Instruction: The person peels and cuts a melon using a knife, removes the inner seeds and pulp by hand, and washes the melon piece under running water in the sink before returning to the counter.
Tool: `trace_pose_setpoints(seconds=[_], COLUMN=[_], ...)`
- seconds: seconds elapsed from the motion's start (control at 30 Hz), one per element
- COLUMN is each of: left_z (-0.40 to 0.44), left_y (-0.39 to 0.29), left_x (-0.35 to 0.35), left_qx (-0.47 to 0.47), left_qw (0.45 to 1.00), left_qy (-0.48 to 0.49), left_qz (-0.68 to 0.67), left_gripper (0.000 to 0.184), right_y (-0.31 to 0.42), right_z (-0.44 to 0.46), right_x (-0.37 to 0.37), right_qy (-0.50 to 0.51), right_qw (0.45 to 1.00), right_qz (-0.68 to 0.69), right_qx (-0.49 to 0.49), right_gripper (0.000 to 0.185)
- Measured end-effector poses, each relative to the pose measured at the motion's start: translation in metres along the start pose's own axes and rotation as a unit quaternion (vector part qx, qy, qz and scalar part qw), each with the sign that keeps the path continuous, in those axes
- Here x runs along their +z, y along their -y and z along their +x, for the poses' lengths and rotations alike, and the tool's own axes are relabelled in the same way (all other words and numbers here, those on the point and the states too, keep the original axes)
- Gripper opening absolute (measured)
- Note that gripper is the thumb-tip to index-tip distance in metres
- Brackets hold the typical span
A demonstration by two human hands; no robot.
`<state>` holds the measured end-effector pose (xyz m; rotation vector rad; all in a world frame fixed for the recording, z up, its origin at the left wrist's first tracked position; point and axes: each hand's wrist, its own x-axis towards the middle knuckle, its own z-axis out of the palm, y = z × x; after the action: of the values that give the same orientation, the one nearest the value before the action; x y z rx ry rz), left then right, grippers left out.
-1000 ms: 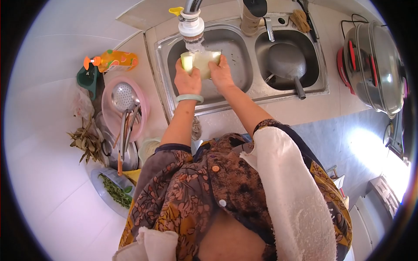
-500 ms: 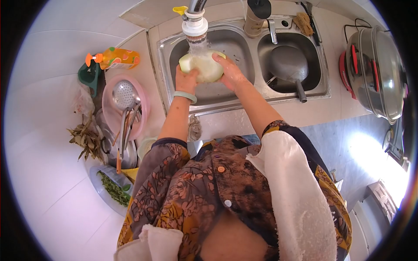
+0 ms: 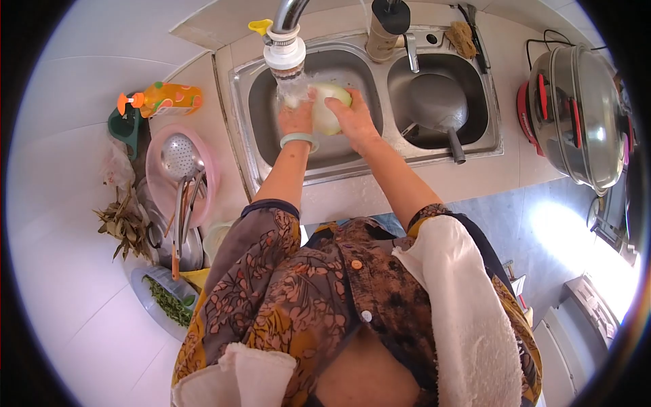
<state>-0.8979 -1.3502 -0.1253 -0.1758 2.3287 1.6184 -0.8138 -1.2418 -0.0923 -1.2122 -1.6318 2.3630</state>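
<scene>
A pale green, peeled-looking gourd (image 3: 328, 117) is held between my hands above the left basin. My right hand (image 3: 355, 122) grips its right side, thumb on top and the other fingers reaching around the far edge. My left hand (image 3: 296, 119), with a pale bangle at the wrist, is closed over the gourd's left end under the running water. Splashing water blurs those fingertips. Just above, water runs from the faucet's white nozzle (image 3: 285, 53). The steel left basin (image 3: 358, 73) lies below; the gourd's underside is hidden.
A wok-like dark pan (image 3: 437, 102) lies in the right basin, its handle over the front rim. Left are an orange soap bottle (image 3: 178, 99), a pink basin (image 3: 211, 157) with a skimmer, and a bowl of greens (image 3: 150, 298). A lidded steamer (image 3: 576, 115) stands right.
My left hand has moved from the gourd's lower left side up over its left end, into the water stream. The gourd has turned slightly. The whole view has shifted a little.
</scene>
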Motion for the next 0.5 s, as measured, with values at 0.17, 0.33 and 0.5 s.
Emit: trace_pose_setpoints(seconds=[0.17,0.33,0.5], left_z=[-0.006,0.007,-0.013], left_y=[-0.007,0.006,0.011], left_x=[-0.008,-0.036,-0.035], left_qx=[-0.067,-0.185,-0.165], left_qw=[0.997,0.933,0.933], left_qy=[0.017,0.216,0.126], left_qz=[0.036,-0.222,-0.295], left_gripper=[0.063,0.046,0.052], right_y=[0.003,-0.004,-0.016], right_z=[-0.003,0.019,0.027], right_x=[-0.002,-0.008,0.021], right_qy=[0.009,0.038,0.052], right_qw=[0.999,0.999,0.990], right_qz=[0.023,0.027,0.118], right_qx=[0.023,0.007,-0.050], right_gripper=[0.070,0.062,0.057])
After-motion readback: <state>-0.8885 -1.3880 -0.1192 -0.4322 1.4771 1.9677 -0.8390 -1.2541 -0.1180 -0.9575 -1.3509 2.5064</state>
